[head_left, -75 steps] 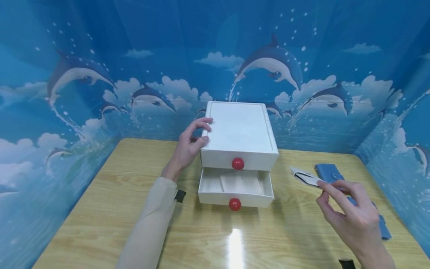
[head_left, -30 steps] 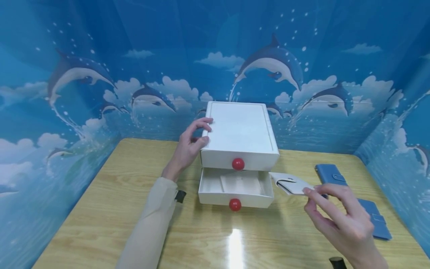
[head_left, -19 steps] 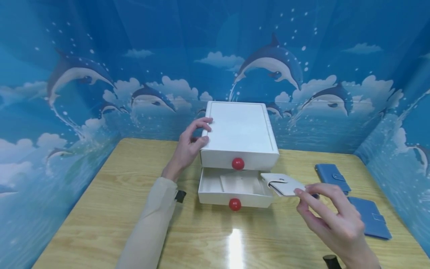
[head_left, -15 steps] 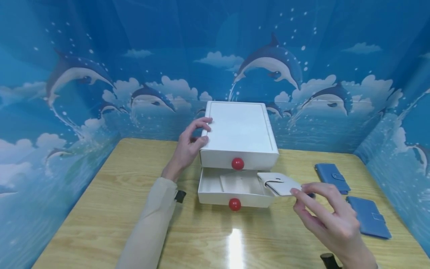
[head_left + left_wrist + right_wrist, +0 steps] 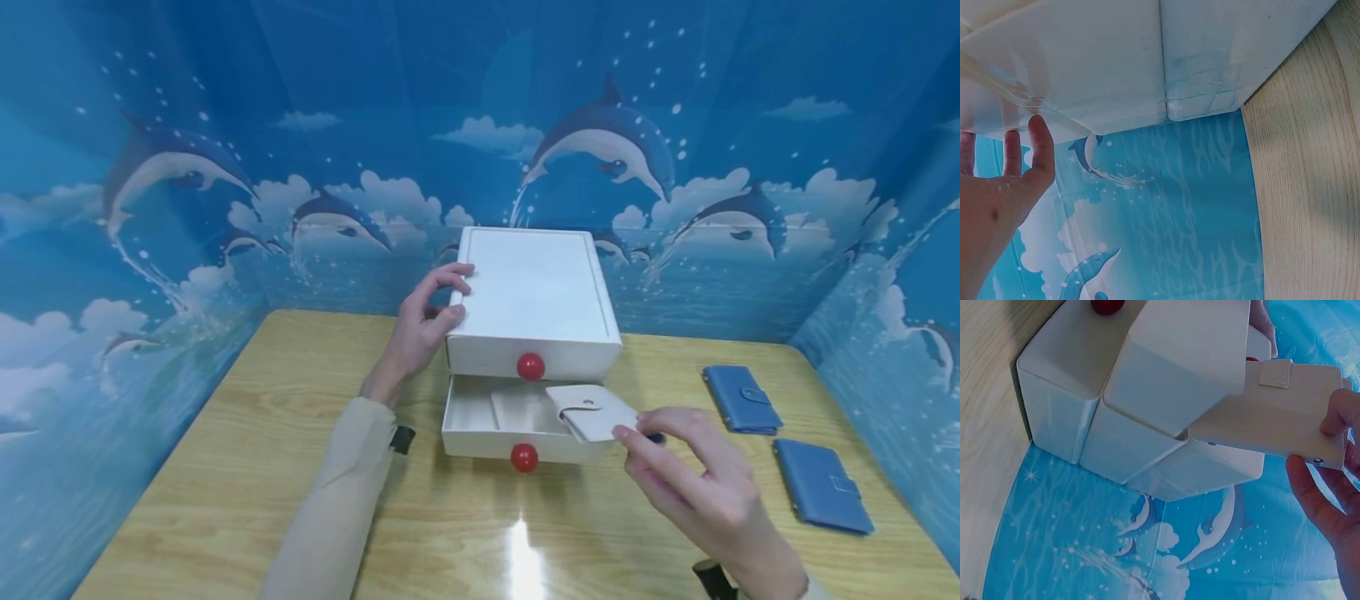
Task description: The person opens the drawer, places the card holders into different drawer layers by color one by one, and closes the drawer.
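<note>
A white drawer cabinet [image 5: 536, 283] with red knobs stands on the table. Its middle drawer [image 5: 480, 443] is pulled out, and a flat white piece [image 5: 516, 408] lies inside. My left hand [image 5: 418, 329] rests at the cabinet's left top edge, fingers slightly bent against it. Between thumb and fingers my right hand [image 5: 693, 479] pinches the near right corner of a white wallet [image 5: 596, 414] with a snap strap. The wallet overlaps the drawer's right side; in the right wrist view its far end is hidden behind the drawer wall.
Two blue wallets, one with a snap strap [image 5: 742, 400] and one nearer [image 5: 823, 487], lie at the right of the table. The wooden tabletop [image 5: 300, 433] reaches back to a blue dolphin-print curtain [image 5: 375, 125] on three sides. The upper drawer's red knob [image 5: 531, 367] sits above the drawer.
My right hand has carried the white wallet leftward, from beside the blue wallets to over the drawer's right part. The left hand and cabinet have stayed put.
</note>
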`<state>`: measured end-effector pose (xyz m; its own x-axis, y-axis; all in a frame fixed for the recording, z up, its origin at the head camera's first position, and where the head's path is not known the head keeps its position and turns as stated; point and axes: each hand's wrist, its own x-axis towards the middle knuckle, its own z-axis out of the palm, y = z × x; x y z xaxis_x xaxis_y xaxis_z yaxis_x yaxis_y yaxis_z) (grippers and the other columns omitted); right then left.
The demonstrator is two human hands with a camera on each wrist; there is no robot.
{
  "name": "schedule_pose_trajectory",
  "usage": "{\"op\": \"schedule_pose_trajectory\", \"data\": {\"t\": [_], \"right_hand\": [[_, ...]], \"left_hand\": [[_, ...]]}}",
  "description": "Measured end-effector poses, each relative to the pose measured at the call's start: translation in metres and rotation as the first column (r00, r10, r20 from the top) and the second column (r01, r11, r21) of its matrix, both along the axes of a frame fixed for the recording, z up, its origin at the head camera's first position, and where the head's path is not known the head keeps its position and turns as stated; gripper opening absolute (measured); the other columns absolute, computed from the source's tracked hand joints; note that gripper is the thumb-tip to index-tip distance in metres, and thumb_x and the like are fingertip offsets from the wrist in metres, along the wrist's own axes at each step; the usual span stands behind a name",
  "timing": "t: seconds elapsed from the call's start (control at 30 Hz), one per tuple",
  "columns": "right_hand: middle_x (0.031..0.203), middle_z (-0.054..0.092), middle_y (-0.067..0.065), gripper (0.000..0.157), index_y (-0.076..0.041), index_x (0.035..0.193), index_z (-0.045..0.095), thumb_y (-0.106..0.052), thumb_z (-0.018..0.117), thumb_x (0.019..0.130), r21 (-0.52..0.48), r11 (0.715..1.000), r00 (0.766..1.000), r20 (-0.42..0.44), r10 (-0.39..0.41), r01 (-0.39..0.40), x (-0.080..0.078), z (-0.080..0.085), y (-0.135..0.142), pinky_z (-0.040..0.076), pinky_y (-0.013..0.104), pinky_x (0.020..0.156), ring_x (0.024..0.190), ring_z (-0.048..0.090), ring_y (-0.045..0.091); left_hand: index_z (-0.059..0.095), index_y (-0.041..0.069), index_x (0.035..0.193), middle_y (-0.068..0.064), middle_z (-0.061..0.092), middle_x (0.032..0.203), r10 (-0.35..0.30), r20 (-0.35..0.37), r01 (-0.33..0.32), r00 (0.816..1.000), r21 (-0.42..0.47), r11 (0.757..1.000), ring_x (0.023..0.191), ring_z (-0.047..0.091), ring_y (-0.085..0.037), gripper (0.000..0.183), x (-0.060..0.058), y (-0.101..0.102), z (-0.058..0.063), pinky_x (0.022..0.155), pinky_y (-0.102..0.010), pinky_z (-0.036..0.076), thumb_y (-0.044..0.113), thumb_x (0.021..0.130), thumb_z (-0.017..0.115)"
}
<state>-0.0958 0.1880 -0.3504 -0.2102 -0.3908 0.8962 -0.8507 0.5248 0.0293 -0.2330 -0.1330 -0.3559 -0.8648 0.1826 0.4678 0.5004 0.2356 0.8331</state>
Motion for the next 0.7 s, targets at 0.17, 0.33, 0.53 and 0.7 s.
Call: {"op": "schedule_pose_trajectory", "data": {"t": [0.17,0.33,0.53,0.7], "right_hand": [[0.087,0.071,0.016,0.032,-0.005,0.094,0.081,-0.024,0.058,0.104,0.021,0.999,0.999,-0.013,0.03,-0.029,-0.004,-0.001,-0.005,0.053,0.016,0.093,0.078,0.065,0.026],[0.091,0.071,0.014,0.032,-0.004,0.099,0.08,-0.025,0.057,0.105,0.057,0.997,0.999,0.013,0.042,-0.043,-0.01,-0.004,-0.01,0.056,0.019,0.084,0.081,0.065,0.024],[0.095,0.072,0.011,0.031,-0.005,0.107,0.079,-0.023,0.054,0.106,0.109,0.992,0.997,0.051,0.055,-0.061,-0.018,-0.009,-0.015,0.058,0.029,0.074,0.084,0.067,0.023],[0.096,0.074,0.009,0.03,-0.004,0.107,0.079,-0.02,0.054,0.106,0.123,0.99,0.997,0.044,0.068,-0.073,-0.025,-0.012,-0.019,0.058,0.031,0.071,0.086,0.067,0.023]], "left_hand": [[0.061,0.014,0.118,0.006,0.051,0.154,0.004,0.003,-0.004,1.0,0.0,1.0,0.146,0.042,-0.016,0.026,-0.001,0.0,0.0,0.106,-0.057,0.046,0.024,0.095,0.054],[0.061,0.015,0.119,0.008,0.051,0.154,0.006,0.012,-0.006,1.0,-0.003,1.0,0.146,0.041,-0.016,0.026,0.0,0.0,0.0,0.106,-0.056,0.045,0.025,0.095,0.054],[0.061,0.015,0.119,0.006,0.051,0.154,0.008,0.007,-0.008,1.0,-0.004,1.0,0.146,0.042,-0.017,0.026,0.0,0.0,-0.001,0.105,-0.056,0.046,0.024,0.095,0.054],[0.061,0.014,0.119,0.005,0.051,0.154,0.002,0.004,-0.002,1.0,-0.002,1.0,0.146,0.041,-0.017,0.027,-0.001,0.0,-0.001,0.105,-0.057,0.046,0.025,0.095,0.054]]}}
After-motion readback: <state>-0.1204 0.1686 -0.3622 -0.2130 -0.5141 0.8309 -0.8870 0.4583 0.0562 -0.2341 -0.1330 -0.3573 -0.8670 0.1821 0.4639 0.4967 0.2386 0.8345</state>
